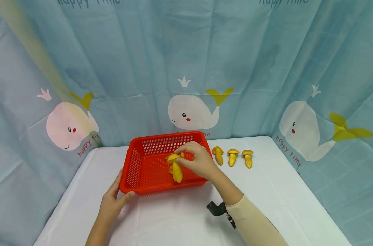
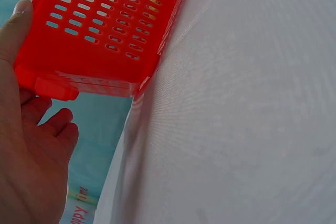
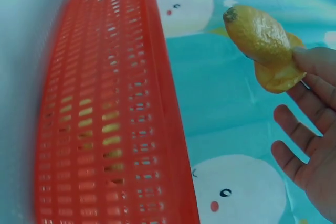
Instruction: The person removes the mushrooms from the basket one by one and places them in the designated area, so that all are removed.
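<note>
A red plastic basket [image 1: 134, 188] with slotted walls stands on the white table. At its near left corner, my left hand [image 1: 112, 201] grips the rim, thumb at the front and fingers round the left side. Above the inside of the basket, my right hand [image 1: 198, 160] pinches a yellow mushroom [image 1: 177, 172] by its cap, the stem hanging down. In the right wrist view the mushroom [image 3: 262, 38] is clear of the basket wall, between thumb and fingers. Yellow shows through the basket's slots; what lies inside is mostly hidden behind the held mushroom.
Right of the basket, three yellow mushrooms lie in a row: a left one [image 1: 218, 155], a middle one [image 1: 232, 157] and a right one [image 1: 248, 159]. A light blue curtain [image 1: 137, 68] with whale prints surrounds the table [image 1: 278, 191]. A black object [image 1: 216, 208] shows by the right forearm.
</note>
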Demonstrator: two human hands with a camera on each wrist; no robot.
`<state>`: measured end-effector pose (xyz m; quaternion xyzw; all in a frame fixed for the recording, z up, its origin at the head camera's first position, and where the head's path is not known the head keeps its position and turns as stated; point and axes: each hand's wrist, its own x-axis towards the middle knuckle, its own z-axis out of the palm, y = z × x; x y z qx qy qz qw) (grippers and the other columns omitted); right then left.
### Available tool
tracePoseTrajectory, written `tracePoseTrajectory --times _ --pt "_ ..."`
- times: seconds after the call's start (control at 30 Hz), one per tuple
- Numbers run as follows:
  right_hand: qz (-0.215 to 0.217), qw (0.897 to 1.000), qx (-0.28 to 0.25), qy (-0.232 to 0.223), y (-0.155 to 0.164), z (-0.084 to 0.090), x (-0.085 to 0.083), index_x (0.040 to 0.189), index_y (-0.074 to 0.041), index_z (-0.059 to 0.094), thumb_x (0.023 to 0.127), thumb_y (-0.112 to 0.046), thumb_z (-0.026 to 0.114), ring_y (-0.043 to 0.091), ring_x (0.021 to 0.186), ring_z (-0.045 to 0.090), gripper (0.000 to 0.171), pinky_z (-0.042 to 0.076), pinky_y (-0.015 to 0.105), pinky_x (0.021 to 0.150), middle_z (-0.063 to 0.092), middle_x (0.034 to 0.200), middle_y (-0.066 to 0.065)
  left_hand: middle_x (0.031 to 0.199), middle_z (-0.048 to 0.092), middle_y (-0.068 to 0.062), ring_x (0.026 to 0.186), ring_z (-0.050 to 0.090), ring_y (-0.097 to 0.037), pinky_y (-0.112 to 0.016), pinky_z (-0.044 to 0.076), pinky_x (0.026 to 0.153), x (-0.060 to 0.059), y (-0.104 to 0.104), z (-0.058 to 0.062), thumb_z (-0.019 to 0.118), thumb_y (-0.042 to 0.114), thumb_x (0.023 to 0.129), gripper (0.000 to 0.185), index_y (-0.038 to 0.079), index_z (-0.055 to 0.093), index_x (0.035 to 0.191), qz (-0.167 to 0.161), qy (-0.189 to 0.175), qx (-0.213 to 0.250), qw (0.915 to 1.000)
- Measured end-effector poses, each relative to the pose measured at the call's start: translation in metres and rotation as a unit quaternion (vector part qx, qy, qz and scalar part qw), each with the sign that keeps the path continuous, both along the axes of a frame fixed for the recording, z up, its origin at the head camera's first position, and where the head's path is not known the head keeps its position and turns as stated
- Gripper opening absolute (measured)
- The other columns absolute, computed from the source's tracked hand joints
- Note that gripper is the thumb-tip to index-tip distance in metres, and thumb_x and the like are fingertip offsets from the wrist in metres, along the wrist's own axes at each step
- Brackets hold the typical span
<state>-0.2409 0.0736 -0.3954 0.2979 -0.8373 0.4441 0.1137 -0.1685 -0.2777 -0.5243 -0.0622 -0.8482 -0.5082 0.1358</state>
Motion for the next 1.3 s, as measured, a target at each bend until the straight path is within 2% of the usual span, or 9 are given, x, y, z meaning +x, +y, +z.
tracePoseTrajectory --times 0.23,0.4,0.53,0.67,0.8,0.9,1.03,1.3 --pt "-0.022 1.0 -0.007 0.008 0.02 0.001 0.01 0.11 -0.034 0.075 0.091 -0.03 0.079 0.003 0.113 0.058 0.02 0.058 0.041 0.095 0.068 0.111 -0.022 0.169 0.028 0.004 0.146 0.024 0.013 0.0 0.03 0.103 0.002 0.003 0.004 0.079 0.014 0.091 0.094 0.039 0.022 0.161 0.006 -0.006 -0.008 0.9999" --pt "-0.026 0.999 -0.017 -0.006 0.037 -0.003 0.017 0.112 -0.029 0.076 0.092 -0.029 0.079 0.005 0.114 0.058 0.02 0.056 0.047 0.097 0.068 0.113 -0.02 0.169 0.027 0.001 0.147 0.024 0.013 0.0 0.029 0.104 0.002 0.002 0.003 0.079 0.013 0.09 0.095 0.038 0.022 0.162 0.004 -0.005 -0.008 0.9999" --pt "-0.039 0.999 -0.016 -0.005 0.05 -0.006 0.021 0.113 -0.027 0.076 0.092 -0.03 0.079 0.006 0.115 0.058 0.022 0.055 0.047 0.099 0.069 0.113 -0.02 0.169 0.027 0.007 0.147 0.024 0.012 0.0 0.029 0.103 0.003 0.002 0.004 0.078 0.018 0.091 0.093 0.039 0.021 0.162 0.012 -0.016 -0.013 0.9997" --pt "-0.049 0.999 -0.023 -0.005 0.061 -0.009 0.025 0.113 -0.027 0.076 0.091 -0.028 0.08 0.009 0.115 0.058 0.022 0.056 0.049 0.098 0.069 0.113 -0.019 0.169 0.027 0.006 0.148 0.025 0.01 0.0 0.029 0.103 0.003 0.001 0.003 0.079 0.018 0.091 0.093 0.036 0.021 0.162 0.012 -0.013 -0.013 0.9998" --pt "-0.052 0.998 -0.032 -0.016 0.072 -0.012 0.029 0.111 -0.031 0.075 0.091 -0.029 0.08 0.011 0.113 0.059 0.021 0.057 0.05 0.095 0.069 0.11 -0.018 0.169 0.027 0.004 0.148 0.025 0.01 0.0 0.03 0.103 0.002 0.001 0.003 0.079 0.016 0.09 0.094 0.035 0.022 0.163 0.006 -0.004 -0.009 0.9999" --pt "-0.054 0.998 -0.033 -0.015 0.079 -0.014 0.031 0.111 -0.032 0.075 0.091 -0.029 0.081 0.012 0.107 0.059 0.022 0.058 0.044 0.09 0.069 0.107 -0.016 0.169 0.027 0.006 0.147 0.025 0.012 0.0 0.03 0.102 0.002 0.001 0.002 0.079 0.017 0.091 0.094 0.037 0.021 0.162 0.007 -0.009 -0.009 0.9999" --pt "-0.066 0.997 -0.03 -0.015 0.089 -0.017 0.034 0.111 -0.027 0.077 0.09 -0.028 0.081 0.012 0.103 0.056 0.022 0.052 0.038 0.086 0.07 0.107 -0.015 0.168 0.027 0.007 0.146 0.025 0.014 0.0 0.03 0.102 0.002 0.001 0.002 0.079 0.018 0.091 0.093 0.039 0.021 0.162 0.009 -0.012 -0.01 0.9998" --pt "-0.084 0.996 -0.034 -0.01 0.106 -0.025 0.036 0.112 -0.026 0.077 0.09 -0.024 0.081 0.012 0.114 0.06 0.022 0.052 0.05 0.094 0.071 0.114 -0.013 0.168 0.029 0.004 0.145 0.025 0.015 0.0 0.03 0.102 0.002 0.002 0.002 0.079 0.016 0.091 0.094 0.038 0.022 0.162 0.007 -0.003 -0.01 0.9999"
